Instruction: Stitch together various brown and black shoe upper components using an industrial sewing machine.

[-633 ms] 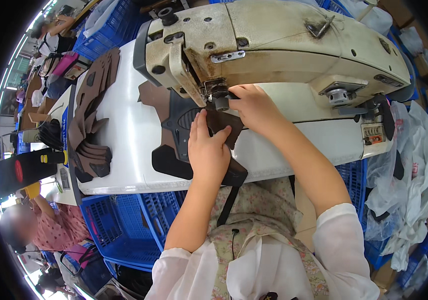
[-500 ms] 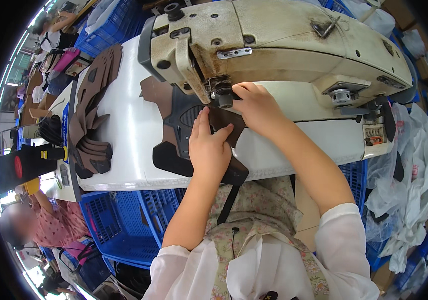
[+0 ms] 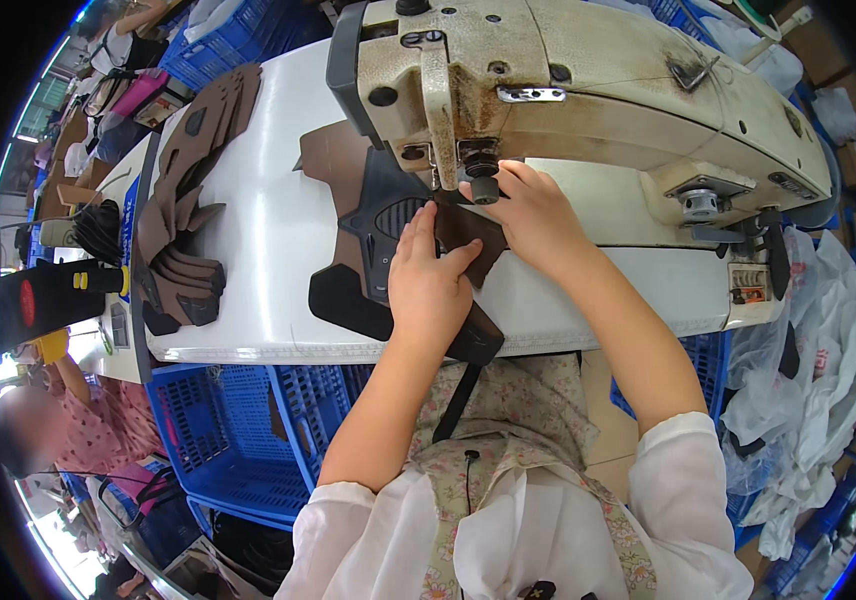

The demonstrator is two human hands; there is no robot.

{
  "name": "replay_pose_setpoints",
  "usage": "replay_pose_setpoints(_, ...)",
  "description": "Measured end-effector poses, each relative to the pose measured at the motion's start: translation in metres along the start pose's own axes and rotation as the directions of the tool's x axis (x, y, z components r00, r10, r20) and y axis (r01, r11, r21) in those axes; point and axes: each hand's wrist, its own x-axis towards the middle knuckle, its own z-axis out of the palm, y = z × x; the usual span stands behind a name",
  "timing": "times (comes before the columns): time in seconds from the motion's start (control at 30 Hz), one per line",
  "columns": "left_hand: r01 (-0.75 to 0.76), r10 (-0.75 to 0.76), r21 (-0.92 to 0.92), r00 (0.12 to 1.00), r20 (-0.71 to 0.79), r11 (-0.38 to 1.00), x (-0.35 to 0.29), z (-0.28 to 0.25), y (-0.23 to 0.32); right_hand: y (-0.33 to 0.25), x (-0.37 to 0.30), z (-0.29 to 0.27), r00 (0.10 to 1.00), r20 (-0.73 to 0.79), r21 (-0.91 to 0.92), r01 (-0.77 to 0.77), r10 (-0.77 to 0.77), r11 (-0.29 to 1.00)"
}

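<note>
Hands (image 3: 431,292) (image 3: 545,222): 2 | brown-black workpiece (image 3: 376,245): 1 | sewing machine (image 3: 608,130): 1

Irregular brown-and-black panel (image 3: 371,230) | 1 ribbed patch (image 3: 398,215) | mostly flat | on white tabletop (image 3: 273,220)

View shifted; sewing machine head (image 3: 468,75) now higher, farther right.

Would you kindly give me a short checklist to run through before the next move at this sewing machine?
1. Left hand resting on the brown and black piece: ok.
2. Right hand well clear of the machine's dark knob: not ok, fingers look very close.
3. Piece partly under the sewing machine: ok.
4. Needle tip raised: cannot tell, too small.
5. Brown stack apart from the piece: ok.
</note>
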Motion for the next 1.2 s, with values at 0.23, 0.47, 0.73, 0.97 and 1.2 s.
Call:
replay_pose_setpoints(0.23,-0.020,0.019,-0.022,1.000,-0.009,1.000,0.002,-0.001,-0.005,-0.002,0.001,-0.003,1.000,0.017,-0.038,0.009,-0.009,0.999)
replay_pose_setpoints(0.47,-0.030,0.030,-0.068,1.000,-0.003,0.997,0.013,-0.002,-0.014,0.000,0.007,0.000,1.000,-0.016,0.010,0.001,-0.001,1.000)
replay_pose_setpoints(0.73,-0.046,0.050,-0.135,0.998,0.032,0.990,0.023,-0.004,-0.032,-0.004,0.011,0.006,0.998,-0.057,-0.026,-0.027,0.026,0.999)
replay_pose_setpoints(0.97,-0.088,0.104,-0.186,0.991,0.079,0.979,0.036,-0.008,-0.049,-0.007,0.015,0.009,0.996,-0.076,-0.036,-0.054,0.051,0.998)
replay_pose_setpoints(1.2,-0.124,0.142,-0.184,0.986,0.089,0.975,0.044,-0.009,-0.055,-0.008,0.017,0.012,0.993,-0.086,-0.040,-0.081,0.077,0.996)
